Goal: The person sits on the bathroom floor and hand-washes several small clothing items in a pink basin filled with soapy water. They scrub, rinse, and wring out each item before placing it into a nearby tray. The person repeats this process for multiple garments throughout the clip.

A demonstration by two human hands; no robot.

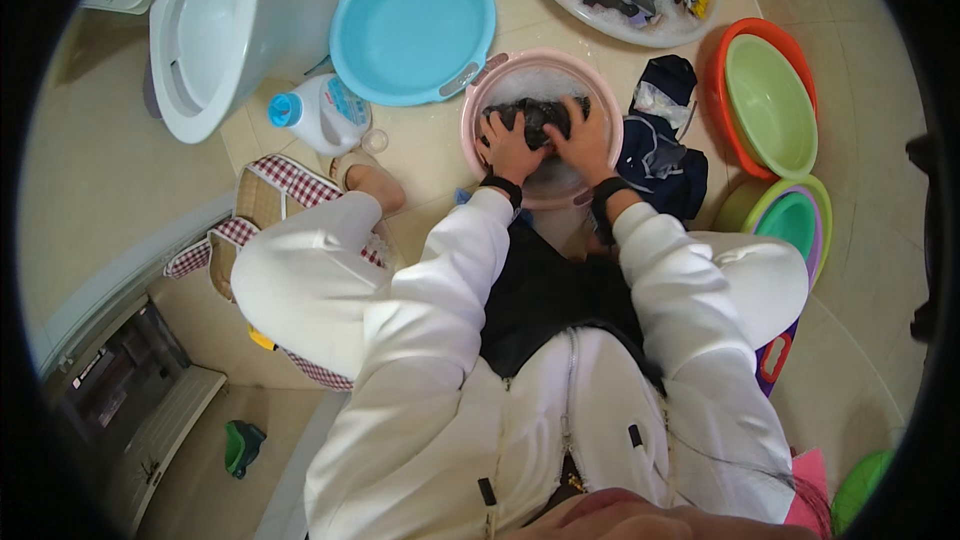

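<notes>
A pink plastic basin [616,101] holding sudsy water stands on the tiled floor before me. In it lies dark wet cloth [534,120]. My left hand [511,148] presses on the cloth's left part with its fingers spread. On the right, my right hand [586,139] rests on the same cloth, fingers bent; the fingertips of both hands are partly hidden in the cloth and water. Dark navy garments [664,165] lie on the floor just right of the basin. An empty light blue basin [412,28] touches the pink one at its upper left.
A white toilet [202,37] and a detergent bottle [330,116] are at the left. A large basin [622,34] of soaking clothes stands at the top. Green and orange basins [772,105] line the right, above several nested bowls [787,225]. Checkered straw slippers [259,202] lie by my left knee.
</notes>
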